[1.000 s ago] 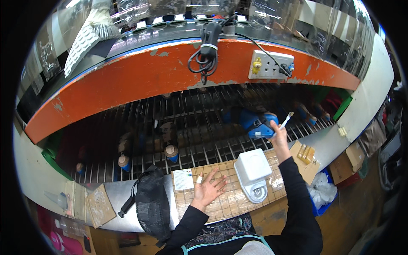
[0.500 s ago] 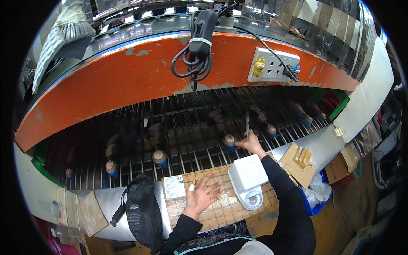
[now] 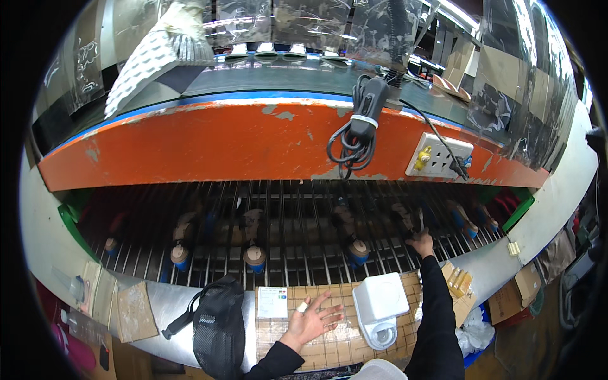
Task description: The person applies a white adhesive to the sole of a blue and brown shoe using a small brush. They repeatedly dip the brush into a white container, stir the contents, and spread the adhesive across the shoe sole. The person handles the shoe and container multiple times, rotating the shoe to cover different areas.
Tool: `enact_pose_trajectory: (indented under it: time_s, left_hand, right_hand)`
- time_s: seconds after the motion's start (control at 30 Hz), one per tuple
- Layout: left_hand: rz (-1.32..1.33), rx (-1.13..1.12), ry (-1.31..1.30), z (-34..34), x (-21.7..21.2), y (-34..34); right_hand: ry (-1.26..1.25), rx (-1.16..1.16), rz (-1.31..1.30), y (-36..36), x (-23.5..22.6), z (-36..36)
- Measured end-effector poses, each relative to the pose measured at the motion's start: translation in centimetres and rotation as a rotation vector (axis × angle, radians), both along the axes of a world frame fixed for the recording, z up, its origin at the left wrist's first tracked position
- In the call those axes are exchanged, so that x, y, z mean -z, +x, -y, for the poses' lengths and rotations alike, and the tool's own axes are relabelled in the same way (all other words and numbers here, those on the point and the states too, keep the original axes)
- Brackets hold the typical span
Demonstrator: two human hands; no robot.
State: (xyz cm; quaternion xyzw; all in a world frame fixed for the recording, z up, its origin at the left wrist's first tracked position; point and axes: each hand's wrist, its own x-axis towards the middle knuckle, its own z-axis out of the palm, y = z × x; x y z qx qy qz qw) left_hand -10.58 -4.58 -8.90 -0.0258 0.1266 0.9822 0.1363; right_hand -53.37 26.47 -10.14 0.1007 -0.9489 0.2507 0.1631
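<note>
My right hand [image 3: 421, 243] reaches over the roller rack at the right, closed on a slender, pale tool [image 3: 421, 220] that points away from me; its working end is too small to make out. Right by that hand lies a shoe last [image 3: 405, 217], partly covered by it. Another dark shoe last [image 3: 358, 247], tan on top and blue beneath, rests to the left. My left hand [image 3: 310, 324] is open above the cardboard, palm up, with pale tape round one finger. Between the hands stands a white plastic dispenser [image 3: 383, 297] with a round cup at its front.
Metal rollers [image 3: 297, 266] run under an orange panel [image 3: 209, 142] holding a socket strip [image 3: 437, 155] and a coiled black cable [image 3: 351, 149]. A black mesh bag [image 3: 218, 329] lies left of the taped cardboard [image 3: 342, 361]. Amber blocks [image 3: 460, 281] sit at right.
My right hand has moved right with the slender tool, from one shoe last to another. The view has tilted up and shifted left. My left hand stays open over the cardboard.
</note>
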Motion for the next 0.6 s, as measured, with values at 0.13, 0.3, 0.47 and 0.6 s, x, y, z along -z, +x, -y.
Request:
enact_pose_trajectory:
  time_s: [0.13,0.3,0.47,0.6]
  left_hand:
    - [-0.068,0.008,0.019,0.0,0.5,-0.1]
    - [-0.095,0.026,0.02,0.0,0.8,-0.3]
    - [-0.252,0.03,-0.095,-1.2,-1.7,1.0]
    - [-0.343,0.093,-0.139,-4.6,-5.5,4.0]
  right_hand:
    - [-0.043,0.065,-0.043,3.0,-6.3,1.0]
    - [-0.49,0.251,0.062,9.1,-13.2,0.0]
    - [-1.194,-0.216,0.135,22.8,-15.9,-2.0]
    - [-1.339,-0.43,0.139,34.0,-15.9,-1.1]
